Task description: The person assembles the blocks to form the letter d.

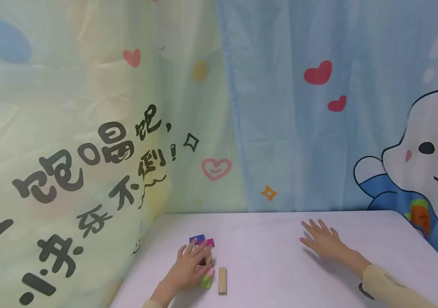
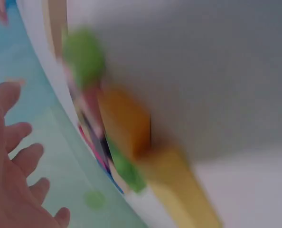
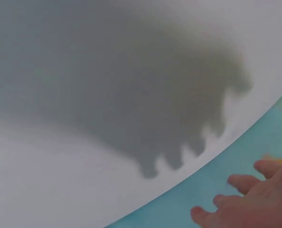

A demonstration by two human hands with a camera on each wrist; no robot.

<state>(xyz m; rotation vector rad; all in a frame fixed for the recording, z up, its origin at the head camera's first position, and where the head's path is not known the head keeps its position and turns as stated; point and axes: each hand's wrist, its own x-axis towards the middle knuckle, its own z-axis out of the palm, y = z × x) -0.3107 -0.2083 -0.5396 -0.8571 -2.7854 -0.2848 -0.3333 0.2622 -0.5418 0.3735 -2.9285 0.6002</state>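
Note:
In the head view my left hand (image 1: pixel 189 266) hovers with spread fingers over a small cluster of coloured blocks at the left of the table. Past its fingertips show a blue block (image 1: pixel 196 238) and a magenta block (image 1: pixel 211 243); by the thumb is a green block (image 1: pixel 206 281) with pink beside it. The left wrist view has an orange block (image 2: pixel 124 121) and a yellow block (image 2: pixel 179 187), blurred, below the palm. Part of the cluster is hidden by the hand. My right hand (image 1: pixel 324 241), fingers fanned out, is over the white tabletop and holds nothing.
A plain wooden block (image 1: pixel 222 281) lies just right of the cluster. The white table (image 1: pixel 259 256) ends at a printed curtain (image 1: pixel 295 141) behind it and on the left. Shadows of the right hand fall on the tabletop.

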